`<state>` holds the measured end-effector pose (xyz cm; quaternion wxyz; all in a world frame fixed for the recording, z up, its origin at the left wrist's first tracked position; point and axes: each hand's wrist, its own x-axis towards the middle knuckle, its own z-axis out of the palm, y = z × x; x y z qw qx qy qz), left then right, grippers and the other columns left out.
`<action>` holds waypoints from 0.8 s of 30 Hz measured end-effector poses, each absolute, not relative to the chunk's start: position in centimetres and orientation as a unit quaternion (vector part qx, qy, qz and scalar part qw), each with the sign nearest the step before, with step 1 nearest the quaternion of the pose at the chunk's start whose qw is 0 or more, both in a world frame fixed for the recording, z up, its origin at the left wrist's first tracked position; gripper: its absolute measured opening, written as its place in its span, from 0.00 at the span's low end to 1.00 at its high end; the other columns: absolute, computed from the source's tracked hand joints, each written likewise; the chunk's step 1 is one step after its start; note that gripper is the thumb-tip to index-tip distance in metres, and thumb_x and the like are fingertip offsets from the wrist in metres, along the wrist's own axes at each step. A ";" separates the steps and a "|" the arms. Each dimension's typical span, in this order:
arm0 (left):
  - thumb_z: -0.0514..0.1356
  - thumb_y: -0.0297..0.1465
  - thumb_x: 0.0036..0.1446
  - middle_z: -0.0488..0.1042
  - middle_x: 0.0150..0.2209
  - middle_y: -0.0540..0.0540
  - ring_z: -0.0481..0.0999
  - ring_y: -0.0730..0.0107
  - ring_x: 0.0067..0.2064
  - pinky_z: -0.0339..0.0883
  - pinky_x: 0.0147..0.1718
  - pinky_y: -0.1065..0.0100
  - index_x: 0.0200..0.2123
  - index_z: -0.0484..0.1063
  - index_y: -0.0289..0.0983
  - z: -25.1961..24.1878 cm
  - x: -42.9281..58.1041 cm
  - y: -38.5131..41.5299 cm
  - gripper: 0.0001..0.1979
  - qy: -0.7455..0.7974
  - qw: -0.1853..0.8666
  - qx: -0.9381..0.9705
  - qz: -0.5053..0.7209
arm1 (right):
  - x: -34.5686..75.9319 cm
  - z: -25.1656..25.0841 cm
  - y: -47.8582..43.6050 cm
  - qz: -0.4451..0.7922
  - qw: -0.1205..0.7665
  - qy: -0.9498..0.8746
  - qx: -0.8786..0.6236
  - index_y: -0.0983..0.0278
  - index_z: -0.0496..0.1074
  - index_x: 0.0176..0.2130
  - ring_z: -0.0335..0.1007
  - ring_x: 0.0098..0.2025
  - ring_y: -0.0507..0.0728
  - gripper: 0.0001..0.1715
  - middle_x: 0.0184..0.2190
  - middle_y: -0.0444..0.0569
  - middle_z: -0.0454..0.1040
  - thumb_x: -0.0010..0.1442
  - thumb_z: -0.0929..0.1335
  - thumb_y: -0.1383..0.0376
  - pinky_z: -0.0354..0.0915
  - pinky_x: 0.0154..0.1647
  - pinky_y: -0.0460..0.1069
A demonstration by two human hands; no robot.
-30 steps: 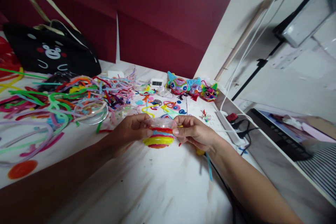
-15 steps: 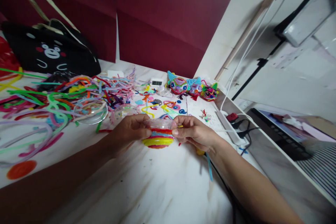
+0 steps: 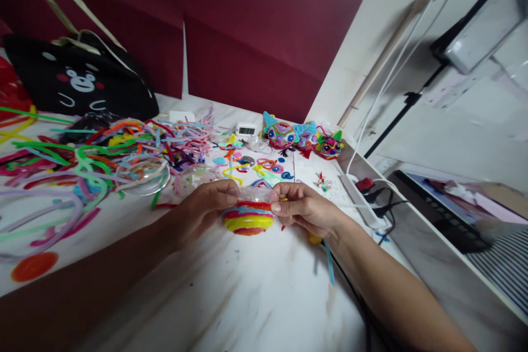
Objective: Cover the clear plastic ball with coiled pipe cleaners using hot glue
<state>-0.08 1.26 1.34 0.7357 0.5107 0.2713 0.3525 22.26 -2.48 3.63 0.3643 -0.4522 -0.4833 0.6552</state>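
Between my two hands is a clear plastic ball, its lower part wrapped in bands of red, blue, pink, yellow and orange pipe cleaner. The bare clear top shows above the bands. My left hand pinches the ball's upper left edge with thumb and fingers. On the opposite side, my right hand grips it near the red band, fingers curled. A light blue pipe cleaner hangs below the right wrist, near a yellow object mostly hidden by that hand.
A heap of pipe cleaners spreads across the left, with a clear half-shell in it. Finished decorated balls sit at the back beside a small digital clock. A black bag stands back left; a power strip lies right.
My left thumb has moved up a little toward the clear rim, uncovering more of the coloured bands. The ball has shifted very slightly downward; my right hand has barely moved.
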 end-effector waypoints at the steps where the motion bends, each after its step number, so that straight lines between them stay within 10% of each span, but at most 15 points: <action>1: 0.70 0.38 0.41 0.74 0.24 0.49 0.70 0.68 0.28 0.63 0.28 0.68 0.25 0.72 0.35 1.3 0.0 1.3 0.13 0.276 0.734 0.512 0.351 | 22.3 3.6 -2.5 0.656 0.364 -0.483 -0.452 0.65 0.70 0.28 0.53 0.17 0.45 0.27 0.15 0.35 0.65 0.37 0.83 0.57 0.51 0.19 0.43; 24: 0.69 0.36 0.44 0.73 0.26 0.51 0.69 0.69 0.29 0.60 0.29 0.69 0.31 0.72 0.37 0.3 -0.1 1.8 0.13 0.299 0.684 0.550 0.373 | 21.7 3.6 -2.8 0.622 0.392 -0.485 -0.473 0.65 0.71 0.27 0.55 0.18 0.45 0.25 0.17 0.36 0.68 0.35 0.83 0.61 0.47 0.20 0.43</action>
